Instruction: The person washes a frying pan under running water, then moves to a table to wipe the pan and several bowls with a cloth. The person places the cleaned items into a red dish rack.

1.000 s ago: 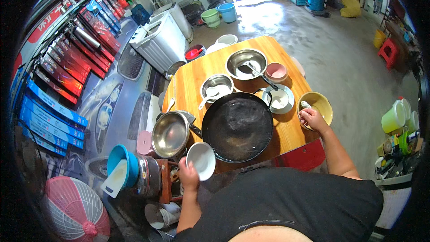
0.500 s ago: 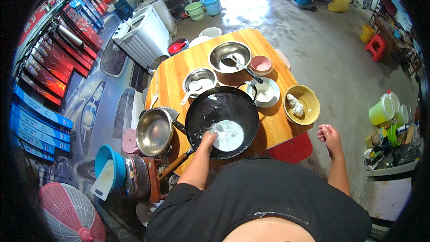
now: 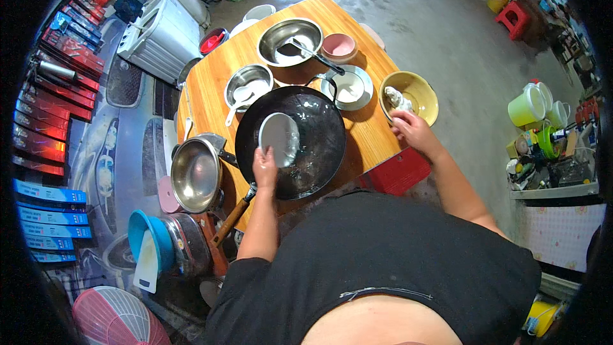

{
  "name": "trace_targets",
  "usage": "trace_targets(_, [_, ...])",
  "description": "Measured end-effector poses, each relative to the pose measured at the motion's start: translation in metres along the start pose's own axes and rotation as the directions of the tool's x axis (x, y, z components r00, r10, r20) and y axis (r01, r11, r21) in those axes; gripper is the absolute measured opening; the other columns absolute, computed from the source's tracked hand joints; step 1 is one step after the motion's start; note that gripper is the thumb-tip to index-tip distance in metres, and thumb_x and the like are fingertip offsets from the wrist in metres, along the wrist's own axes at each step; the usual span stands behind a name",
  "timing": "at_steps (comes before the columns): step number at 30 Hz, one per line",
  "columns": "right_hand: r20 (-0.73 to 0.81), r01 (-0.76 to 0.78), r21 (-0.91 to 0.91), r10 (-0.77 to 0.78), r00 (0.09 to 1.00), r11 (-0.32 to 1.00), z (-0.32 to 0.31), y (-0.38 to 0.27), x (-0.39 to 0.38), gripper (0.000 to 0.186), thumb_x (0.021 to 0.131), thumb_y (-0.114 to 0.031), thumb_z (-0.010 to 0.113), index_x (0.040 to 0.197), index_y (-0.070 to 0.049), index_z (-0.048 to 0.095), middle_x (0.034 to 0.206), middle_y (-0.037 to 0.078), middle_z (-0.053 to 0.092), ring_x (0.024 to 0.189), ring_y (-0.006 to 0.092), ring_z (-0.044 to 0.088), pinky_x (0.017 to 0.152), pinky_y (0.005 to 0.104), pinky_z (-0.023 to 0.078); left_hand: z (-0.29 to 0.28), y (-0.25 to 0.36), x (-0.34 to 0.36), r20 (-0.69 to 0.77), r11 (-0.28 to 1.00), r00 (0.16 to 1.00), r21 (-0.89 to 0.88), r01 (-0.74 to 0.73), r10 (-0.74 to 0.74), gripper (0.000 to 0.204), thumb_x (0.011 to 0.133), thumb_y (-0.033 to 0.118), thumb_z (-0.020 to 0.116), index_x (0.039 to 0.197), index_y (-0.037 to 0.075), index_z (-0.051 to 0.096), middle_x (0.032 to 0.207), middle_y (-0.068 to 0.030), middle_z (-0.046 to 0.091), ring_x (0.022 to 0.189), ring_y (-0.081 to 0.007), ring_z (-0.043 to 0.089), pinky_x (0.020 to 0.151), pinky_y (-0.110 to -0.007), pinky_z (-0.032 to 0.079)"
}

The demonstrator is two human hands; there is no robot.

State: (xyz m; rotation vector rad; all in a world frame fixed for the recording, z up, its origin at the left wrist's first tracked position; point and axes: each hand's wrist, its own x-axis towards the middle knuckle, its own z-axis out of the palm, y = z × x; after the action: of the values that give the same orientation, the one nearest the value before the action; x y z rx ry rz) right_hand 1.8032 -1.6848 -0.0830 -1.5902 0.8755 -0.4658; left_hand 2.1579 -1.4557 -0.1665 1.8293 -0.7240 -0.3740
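Observation:
My left hand (image 3: 264, 167) holds a small white bowl (image 3: 279, 137) tipped on its side over a large black wok (image 3: 315, 147) on the round wooden table (image 3: 211, 99). A wooden handle (image 3: 231, 216) sticks out from the wok's near side. My right hand (image 3: 412, 129) is at the near rim of a yellow bowl (image 3: 421, 92) that has a pale lump (image 3: 397, 98) in it; the fingers are curled, and whether they hold anything cannot be told.
A steel pot (image 3: 196, 174) sits left of the wok. Steel bowls (image 3: 248, 83) (image 3: 287, 33), a pink bowl (image 3: 338, 45) and a plate with a white bowl (image 3: 348, 87) stand behind it. A red stool (image 3: 396, 171) is under the table edge. Buckets and jugs (image 3: 530, 105) stand on the right.
My left hand lifted the white bowl from flat in the wok and tipped it up. My right hand rose from beside the table to the yellow bowl's rim.

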Motion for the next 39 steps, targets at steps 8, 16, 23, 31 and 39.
trace_targets(8, [-0.139,-0.076,0.084,0.087,0.986,0.994,0.074,0.059,0.153,0.039,0.091,-0.029,0.052,0.123,-0.008,0.049,0.108,0.005,0.058,0.088,0.0154,0.056,0.075,0.0332,0.048,-0.061,0.068,-0.038,-0.055,0.626,0.758,0.604,-0.494,0.65,0.023,0.091,0.015,0.054,0.111,0.004,0.059,0.103,-0.0152,0.065,0.09,-0.0355,0.061,0.078,-0.042,0.049])
trace_targets(16, [-0.049,-0.553,0.434,0.632,0.774,0.711,0.096,0.106,0.22,0.038,0.09,-0.032,0.043,0.123,-0.014,0.049,0.105,0.014,0.062,0.074,0.0284,0.064,0.061,0.0421,0.056,-0.085,0.058,-0.087,-0.374,0.919,0.892,-0.381,0.102,-0.254,0.03,0.098,0.015,0.049,0.12,-0.006,0.051,0.108,-0.0116,0.061,0.095,-0.0177,0.058,0.084,-0.03,0.046])
trace_targets(23, [-0.237,-0.451,-0.243,0.399,0.886,0.859,0.083,0.063,0.22,0.026,0.084,-0.007,0.042,0.1,-0.001,0.062,0.081,0.018,0.065,0.05,0.0246,0.062,0.035,0.0347,0.046,-0.107,0.028,-0.111,-0.322,0.669,0.807,-0.734,0.118,-0.496,0.033,0.094,0.011,0.051,0.122,-0.006,0.048,0.113,-0.0128,0.059,0.101,-0.0212,0.059,0.087,-0.032,0.048])
trace_targets(31, [-0.258,-0.308,-0.674,0.177,0.95,0.671,0.072,-0.044,0.194,0.049,0.082,-0.02,0.044,0.125,0.002,0.043,0.094,0.024,0.066,0.065,0.0326,0.068,0.067,0.0411,0.054,-0.107,0.019,-0.109,-0.258,0.65,0.827,-0.742,0.161,-0.499,0.032,0.094,0.009,0.051,0.123,-0.004,0.049,0.115,-0.0125,0.058,0.104,-0.0202,0.057,0.09,-0.032,0.045])
trace_targets(39, [-0.076,-0.073,-0.247,0.056,0.996,0.966,0.108,-0.07,0.158,0.058,0.078,-0.013,0.052,0.133,-0.015,0.034,0.076,0.011,0.058,0.041,0.0143,0.052,0.031,0.0286,0.038,-0.121,0.014,-0.112,-0.21,0.578,0.803,-0.792,0.195,-0.558,0.034,0.094,0.009,0.049,0.125,-0.005,0.047,0.117,-0.0125,0.058,0.106,-0.0202,0.056,0.093,-0.033,0.044])
